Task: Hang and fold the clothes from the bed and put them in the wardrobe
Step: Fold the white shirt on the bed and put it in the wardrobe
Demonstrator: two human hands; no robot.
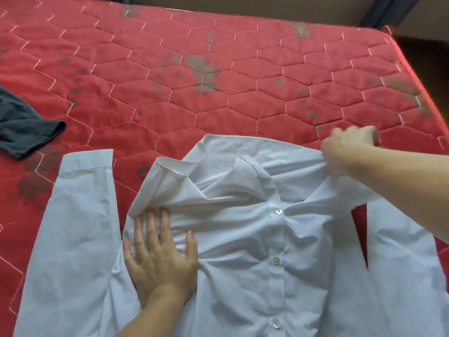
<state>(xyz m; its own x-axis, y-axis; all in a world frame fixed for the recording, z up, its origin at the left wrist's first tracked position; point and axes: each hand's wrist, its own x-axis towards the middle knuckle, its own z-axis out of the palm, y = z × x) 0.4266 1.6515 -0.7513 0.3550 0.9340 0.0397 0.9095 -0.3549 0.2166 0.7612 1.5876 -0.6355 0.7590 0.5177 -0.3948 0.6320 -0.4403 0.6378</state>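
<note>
A pale blue, long-sleeved cotton button-up shirt (243,239) lies front-up on the near part of the bed (218,69), its collar pointing toward the far edge and its hem running out of view at the near edge. The placket with three pearly white buttons (277,211) runs down the middle of the shirt; the cloth around the top button is bunched into creases. The collar area is open, and the left collar flap is folded over on itself. One sleeve (80,215) lies flat and straight beside the body on the left, its cuff toward the far edge; the other sleeve spreads out toward the right edge of the bed.

The left hand (158,254) lies flat on the shirt's chest, left of the placket, fingers straight and spread, pressing the fabric down. The right hand (345,149) is at the shirt's right shoulder, blurred; its fingers look curled into the fabric there, which is lifted and drawn taut toward it.

The bed is covered by a red quilted mattress surface stitched in hexagons, with dark greyish stains scattered over it. Near the left edge lies a dark grey crumpled garment (21,127), well apart from the shirt. Beyond the far right corner, a dark ribbed object (381,10) is partly visible.
</note>
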